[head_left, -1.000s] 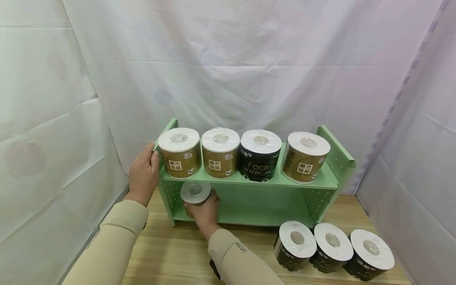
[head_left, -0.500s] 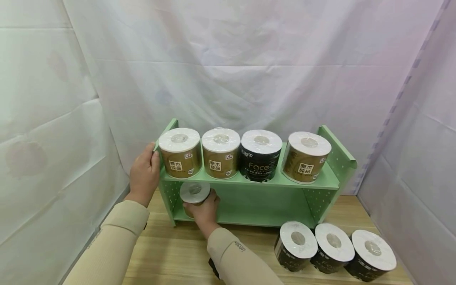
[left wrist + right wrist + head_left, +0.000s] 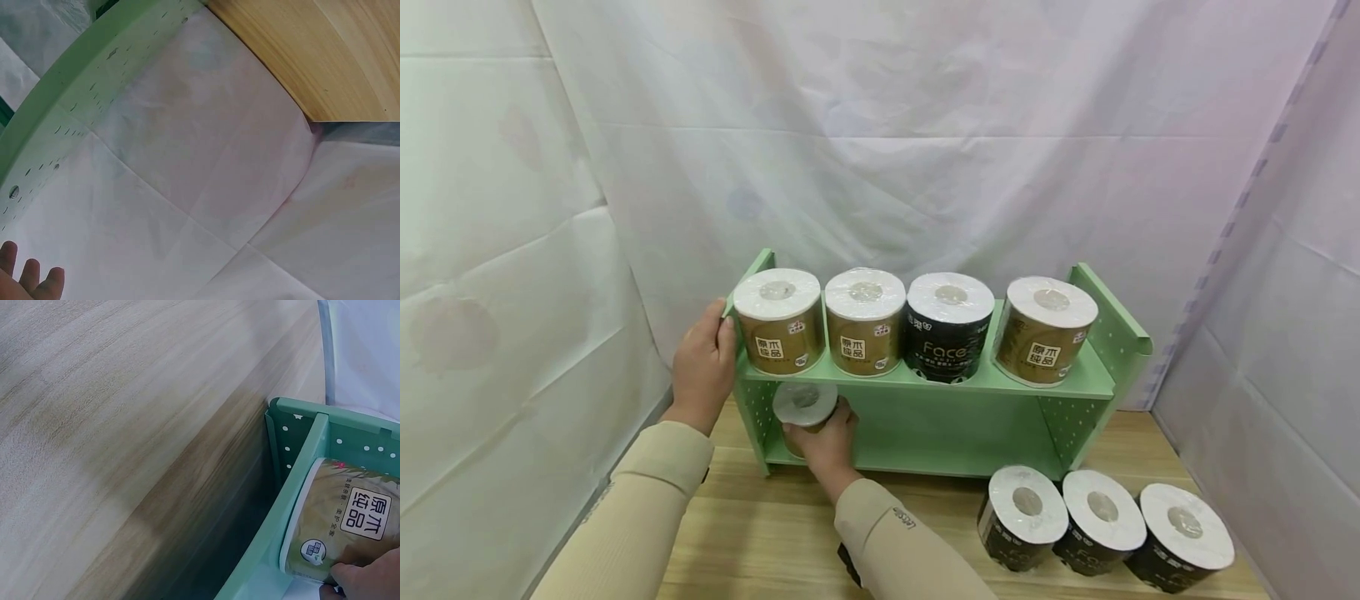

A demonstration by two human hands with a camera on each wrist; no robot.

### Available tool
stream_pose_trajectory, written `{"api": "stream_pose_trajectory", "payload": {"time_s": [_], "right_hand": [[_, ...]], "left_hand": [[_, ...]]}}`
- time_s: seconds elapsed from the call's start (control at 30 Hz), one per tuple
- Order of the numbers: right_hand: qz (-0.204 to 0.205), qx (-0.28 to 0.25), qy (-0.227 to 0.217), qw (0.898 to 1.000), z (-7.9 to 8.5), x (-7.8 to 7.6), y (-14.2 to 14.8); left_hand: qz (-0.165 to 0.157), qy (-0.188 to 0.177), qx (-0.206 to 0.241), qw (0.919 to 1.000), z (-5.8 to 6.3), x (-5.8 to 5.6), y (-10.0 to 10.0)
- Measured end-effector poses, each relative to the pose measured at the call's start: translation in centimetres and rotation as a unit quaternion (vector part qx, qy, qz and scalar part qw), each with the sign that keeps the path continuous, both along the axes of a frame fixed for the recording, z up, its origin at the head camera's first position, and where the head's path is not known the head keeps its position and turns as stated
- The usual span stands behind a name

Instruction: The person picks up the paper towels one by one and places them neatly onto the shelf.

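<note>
In the head view, my right hand [image 3: 827,440] grips a brown-wrapped toilet paper roll [image 3: 805,403] upright at the left end of the lower shelf. Its wrapper [image 3: 340,519] shows in the right wrist view, with part of my right hand [image 3: 369,575] against it. My left hand [image 3: 703,362] holds the left side panel of the green shelf rack [image 3: 955,429]. The left wrist view shows fingertips of my left hand [image 3: 31,281] near the perforated panel [image 3: 81,94]. Most of the roll's lower front is hidden by my right hand.
The upper shelf bears brown rolls [image 3: 780,333], [image 3: 865,333], [image 3: 1043,342] and a black-wrapped roll [image 3: 949,346]. Three black-wrapped rolls [image 3: 1018,542], [image 3: 1090,550], [image 3: 1165,567] stand on the wooden table [image 3: 760,533] at front right. White cloth [image 3: 880,150] surrounds the back and sides.
My right hand and the brown roll have shifted slightly left along the lower shelf. The left hand keeps its place on the side panel.
</note>
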State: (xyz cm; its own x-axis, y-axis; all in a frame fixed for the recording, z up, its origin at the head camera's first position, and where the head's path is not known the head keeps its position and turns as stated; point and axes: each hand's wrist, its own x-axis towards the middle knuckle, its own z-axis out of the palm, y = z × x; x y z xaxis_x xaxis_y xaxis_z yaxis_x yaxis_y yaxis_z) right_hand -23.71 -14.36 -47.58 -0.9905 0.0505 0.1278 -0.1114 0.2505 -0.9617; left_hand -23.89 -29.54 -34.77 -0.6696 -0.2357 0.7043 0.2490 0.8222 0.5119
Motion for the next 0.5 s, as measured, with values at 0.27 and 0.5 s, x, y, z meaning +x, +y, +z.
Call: {"api": "stream_pose_trajectory", "payload": {"time_s": [0.27, 0.5], "right_hand": [[0.021, -0.015, -0.002, 1.0, 0.29, 0.24, 0.03], [0.03, -0.015, -0.012, 0.999, 0.28, 0.15, 0.05]], "left_hand": [[0.001, -0.003, 0.0, 1.0, 0.08, -0.05, 0.01], [0.002, 0.0, 0.0, 1.0, 0.09, 0.06, 0.02]]}}
